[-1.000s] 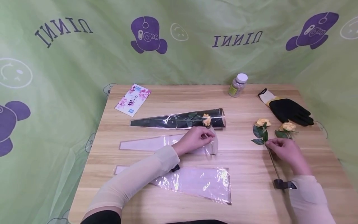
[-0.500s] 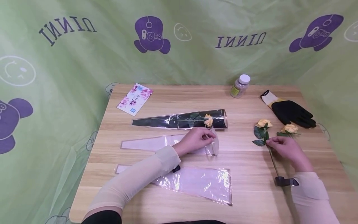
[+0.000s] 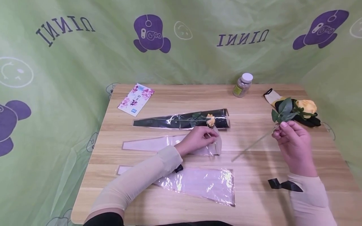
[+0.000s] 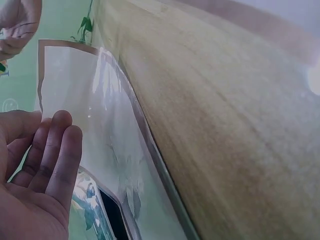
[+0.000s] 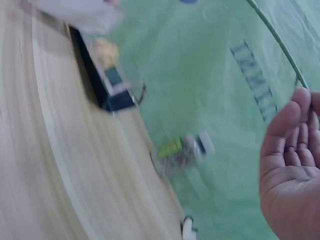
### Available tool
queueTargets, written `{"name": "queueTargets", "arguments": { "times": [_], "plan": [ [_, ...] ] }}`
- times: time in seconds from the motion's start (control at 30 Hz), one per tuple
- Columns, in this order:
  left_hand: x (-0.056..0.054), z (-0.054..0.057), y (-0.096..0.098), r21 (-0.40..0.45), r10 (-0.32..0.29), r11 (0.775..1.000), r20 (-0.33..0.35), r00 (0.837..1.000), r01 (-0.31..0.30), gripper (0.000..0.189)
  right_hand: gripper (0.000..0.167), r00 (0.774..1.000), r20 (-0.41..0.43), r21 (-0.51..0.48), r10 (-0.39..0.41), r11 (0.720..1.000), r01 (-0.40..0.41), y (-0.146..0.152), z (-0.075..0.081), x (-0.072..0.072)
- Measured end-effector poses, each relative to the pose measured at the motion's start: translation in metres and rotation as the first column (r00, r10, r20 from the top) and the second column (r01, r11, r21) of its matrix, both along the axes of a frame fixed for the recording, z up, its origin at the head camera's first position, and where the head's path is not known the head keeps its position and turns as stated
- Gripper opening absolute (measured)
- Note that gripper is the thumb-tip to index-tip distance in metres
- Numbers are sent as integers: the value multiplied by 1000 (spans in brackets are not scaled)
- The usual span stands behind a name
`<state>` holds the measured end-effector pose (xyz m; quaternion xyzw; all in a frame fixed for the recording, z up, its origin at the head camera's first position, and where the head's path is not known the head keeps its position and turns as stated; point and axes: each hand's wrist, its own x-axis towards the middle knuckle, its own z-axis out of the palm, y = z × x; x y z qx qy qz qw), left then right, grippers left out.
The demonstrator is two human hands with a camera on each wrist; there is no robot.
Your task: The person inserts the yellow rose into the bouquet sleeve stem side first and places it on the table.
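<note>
My left hand [image 3: 199, 138] pinches the wide end of the middle flower sleeve [image 3: 152, 145], a clear one with a pale border. In the left wrist view the sleeve's film [image 4: 75, 85] stands up from the tabletop, held by thumb and fingertips. To the right, my right hand [image 3: 295, 146] pinches the stem of a yellow artificial rose [image 3: 306, 107] just below its leaves. The bloom points right and the bare stem [image 3: 250, 147] slants down left. The right wrist view shows the green stem [image 5: 280, 45] between thumb and fingers. A second yellow rose is hidden behind this hand.
Behind the left hand lies a black-backed sleeve [image 3: 158, 123] with a yellow rose inside. Another clear sleeve [image 3: 198, 183] lies nearest the front. A floral packet [image 3: 135, 99], a white-capped bottle [image 3: 242, 85] and a black work glove [image 3: 272, 96] lie along the back.
My right hand has lifted the rose from the table and turned it, so the bloom swings right and the stem's end swings left. The left hand keeps its pinch on the sleeve.
</note>
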<state>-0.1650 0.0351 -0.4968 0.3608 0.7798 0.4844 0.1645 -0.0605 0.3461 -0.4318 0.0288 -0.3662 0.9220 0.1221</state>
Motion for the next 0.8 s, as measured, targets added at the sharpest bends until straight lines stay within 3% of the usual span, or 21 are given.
{"name": "queueTargets", "arguments": {
  "times": [0.17,0.3,0.57,0.8],
  "plan": [
    [1,1,0,-17,10,1000,12,1000,-10,17,12,983,-21,27,-180,983,181,-20,-2,-5],
    [1,1,1,-13,5,1000,10,1000,-5,18,7,962,-29,111,-271,956,272,-28,-8,-8],
    [1,2,4,-11,10,1000,15,1000,-10,16,2,928,-83,215,-363,903,373,-31,-12,-8],
    [2,5,9,2,9,1000,27,1000,-9,13,6,921,9,372,-390,856,359,-44,-35,-5]
  ]
}}
